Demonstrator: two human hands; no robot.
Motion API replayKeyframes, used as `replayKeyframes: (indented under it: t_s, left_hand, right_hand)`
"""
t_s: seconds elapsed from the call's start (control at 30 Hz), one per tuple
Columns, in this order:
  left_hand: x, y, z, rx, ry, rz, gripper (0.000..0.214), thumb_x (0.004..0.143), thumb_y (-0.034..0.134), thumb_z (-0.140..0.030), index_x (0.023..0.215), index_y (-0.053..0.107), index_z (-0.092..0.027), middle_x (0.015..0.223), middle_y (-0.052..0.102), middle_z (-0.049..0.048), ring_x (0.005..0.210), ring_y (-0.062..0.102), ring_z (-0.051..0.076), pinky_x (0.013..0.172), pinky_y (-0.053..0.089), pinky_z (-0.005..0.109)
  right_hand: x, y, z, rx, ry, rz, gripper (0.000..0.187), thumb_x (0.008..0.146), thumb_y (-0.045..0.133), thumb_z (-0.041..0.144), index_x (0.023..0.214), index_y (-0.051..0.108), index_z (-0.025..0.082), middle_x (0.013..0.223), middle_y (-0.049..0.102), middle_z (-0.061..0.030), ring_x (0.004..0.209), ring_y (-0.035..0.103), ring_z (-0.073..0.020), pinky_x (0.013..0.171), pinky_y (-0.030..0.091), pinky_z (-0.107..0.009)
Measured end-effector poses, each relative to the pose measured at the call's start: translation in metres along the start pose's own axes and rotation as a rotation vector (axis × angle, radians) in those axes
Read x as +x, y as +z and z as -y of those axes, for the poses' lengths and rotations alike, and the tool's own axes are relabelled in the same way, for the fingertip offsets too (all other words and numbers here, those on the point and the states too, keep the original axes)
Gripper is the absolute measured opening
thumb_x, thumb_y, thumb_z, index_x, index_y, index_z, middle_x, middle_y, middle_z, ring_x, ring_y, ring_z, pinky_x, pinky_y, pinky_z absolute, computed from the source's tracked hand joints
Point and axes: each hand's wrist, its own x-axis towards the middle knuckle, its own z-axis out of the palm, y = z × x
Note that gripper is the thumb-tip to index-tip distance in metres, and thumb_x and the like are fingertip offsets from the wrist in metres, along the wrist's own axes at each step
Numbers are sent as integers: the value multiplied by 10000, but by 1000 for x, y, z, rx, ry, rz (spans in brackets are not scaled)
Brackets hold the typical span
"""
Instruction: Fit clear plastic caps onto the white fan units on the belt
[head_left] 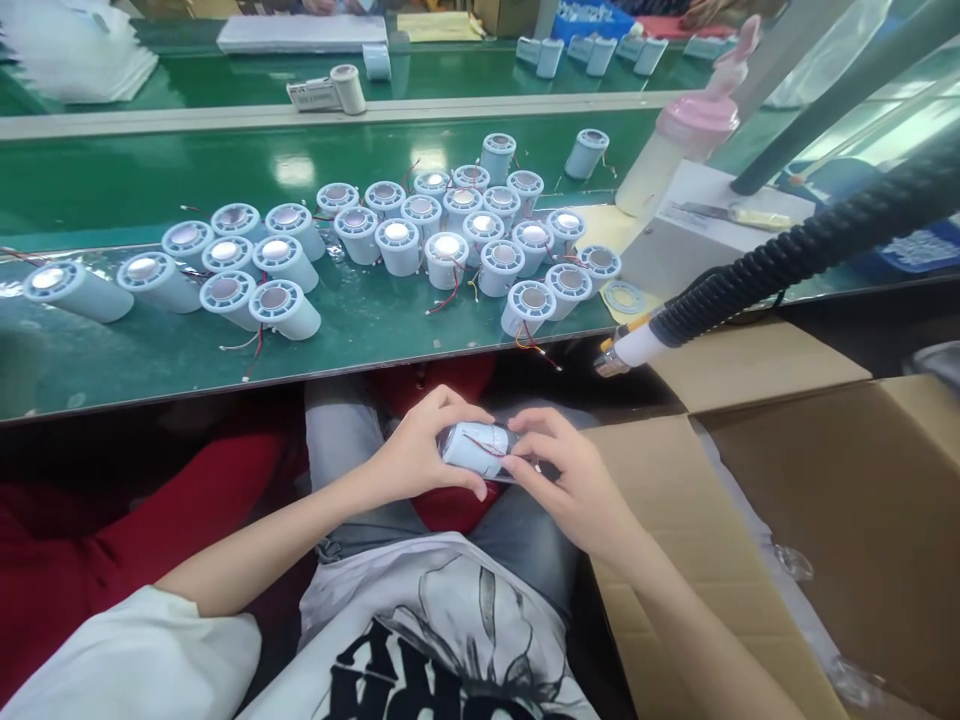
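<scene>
Over my lap lies a light-blue cylindrical housing (474, 449), tilted on its side, with a thin red wire along it. My left hand (429, 448) wraps its left end, thumb below and fingers above. At the right end, my right hand (561, 468) closes its fingertips around the wire side; a clear plastic edge and a dark part show there, partly hidden by the fingers. On the green bench (360, 340) in front stand many similar blue cylinders (448, 258) with silver round tops and thin wires.
An open cardboard box (840, 500) is at my right. A black corrugated hose (787, 250) with a white tip slants over the bench's right side. Behind it stands a bottle with a pink lid (697, 120). Another person's red sleeve or clothing (187, 490) is at left.
</scene>
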Motion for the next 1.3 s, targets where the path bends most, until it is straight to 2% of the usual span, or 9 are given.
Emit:
replayKeyframes:
  t_s: [0.13,0.37,0.43,0.5,0.6,0.67,0.8,0.97,1.3]
  left_hand:
    - [-1,4,8,36,53,98,735,566,801,-499,1217,577,-243,1079,499,74,1035,537,237,940,452,397]
    - [0,5,0,-307,-3,236,732,587,828,-328,1252,529,-254,1221,583,87,1102,579,252,898,503,358]
    - [-2,7,-2,-410,-41,247,694,634,803,-295,1263,513,-252,1260,560,95,1117,576,246,888,514,341]
    - [-4,8,-5,-537,-109,218,664,665,782,-273,1262,494,-245,1281,543,101,1113,581,236,885,520,338]
    - [-8,9,-7,-717,-205,163,624,676,777,-252,1230,489,-231,1246,565,90,1057,606,210,883,517,334]
    - [-10,8,-9,-763,-234,166,624,679,776,-257,1232,488,-235,1187,594,78,999,622,198,851,523,322]
    - [-12,4,-10,-668,-196,223,713,669,785,-281,1304,459,-282,1209,586,74,1003,622,218,807,530,308]
    - [-14,0,-14,-561,-96,233,761,651,797,-246,1332,464,-317,1331,533,75,1117,592,251,886,519,327]
    - [-13,-4,-17,-482,34,224,772,630,805,-175,1322,493,-314,1357,533,77,1211,537,250,988,461,342]
  right_hand:
    - [1,-2,-5,199,159,-46,217,777,601,272,586,588,170,958,571,-78,825,599,-172,594,493,-245]
    - [2,-4,-15,460,204,-134,196,698,704,253,535,620,184,860,648,-58,848,630,-198,698,542,-306]
    - [-1,-6,-16,529,163,-124,185,734,698,255,568,646,194,871,672,-54,873,648,-202,745,553,-323]
    - [-5,-7,-16,509,78,-62,67,739,725,271,711,702,215,1023,681,-63,984,645,-227,798,560,-341]
    - [-12,-9,-15,233,-128,-1,361,684,793,223,1028,686,246,1289,581,-81,1171,566,-254,953,510,-367]
    - [-17,-8,-16,61,-233,-24,453,710,775,178,1132,629,252,1332,551,-88,1210,540,-243,1020,464,-365]
    - [-24,-9,-18,100,-229,6,445,755,745,201,1158,568,267,1322,559,-74,1204,548,-228,982,509,-344]
    - [-26,-12,-15,292,-97,59,471,740,760,209,1156,557,296,1268,588,-30,1108,616,-204,898,568,-292]
    - [-24,-15,-8,524,38,80,440,734,766,213,1119,579,314,1142,634,-14,1011,643,-182,801,597,-280]
